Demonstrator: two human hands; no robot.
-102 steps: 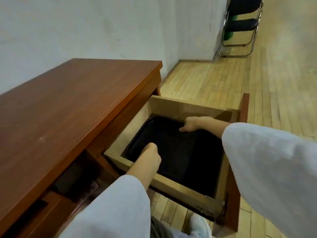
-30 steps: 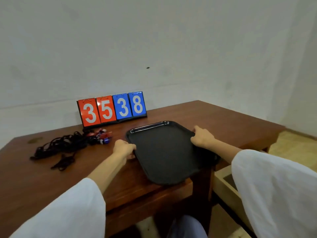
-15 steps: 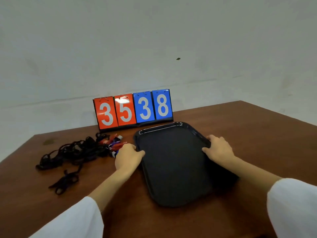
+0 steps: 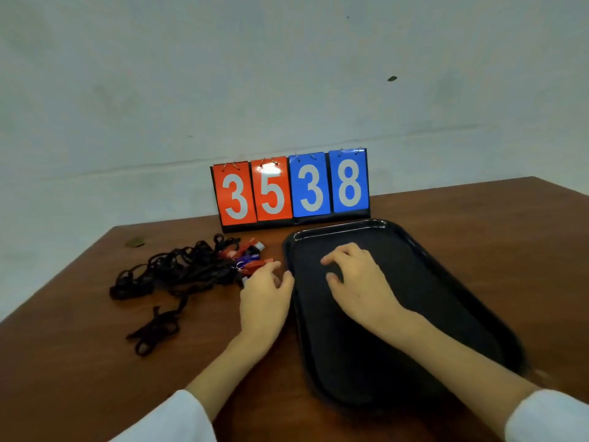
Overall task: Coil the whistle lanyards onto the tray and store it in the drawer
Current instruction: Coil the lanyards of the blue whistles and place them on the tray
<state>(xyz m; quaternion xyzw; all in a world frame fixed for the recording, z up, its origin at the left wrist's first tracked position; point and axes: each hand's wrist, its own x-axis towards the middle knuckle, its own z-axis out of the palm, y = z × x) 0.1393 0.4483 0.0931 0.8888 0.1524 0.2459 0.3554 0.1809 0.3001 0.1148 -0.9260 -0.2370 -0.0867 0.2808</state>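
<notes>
1. One tangled heap of black lanyards (image 4: 178, 272) lies on the wooden table (image 4: 478, 212), at about nine o'clock from the tray. The cords overlap too much to count. One looped end (image 4: 153, 330) trails out toward seven o'clock of the heap.
2. A small cluster of whistles (image 4: 247, 258) sits at the heap's three o'clock edge, between the cords and the tray. Red and blue bodies show, but their number cannot be told. None of them is on the tray.
3. The left hand (image 4: 264, 298) lies palm down just beside the tray's left rim. Its fingers are loosely spread and hold nothing. The fingertips (image 4: 274, 265) reach the nearest whistles; whether they touch cannot be told.
4. One flip scoreboard (image 4: 290, 189) stands upright at twelve o'clock, against the wall, just behind the tray's far rim. It shows four cards: two red ones reading 3 and 5, then two blue ones reading 3 and 8.
5. One black rectangular tray (image 4: 446, 298) lies flat on the table, its long side running from twelve to five o'clock. Nothing lies in it but the hand.
6. The right hand (image 4: 357, 282) is over the tray's far left part, at about ten o'clock of its middle. Its fingers are gently bent, tips down, and grasp nothing.
7. Two white sleeves show at the bottom edge, one on each arm.
</notes>
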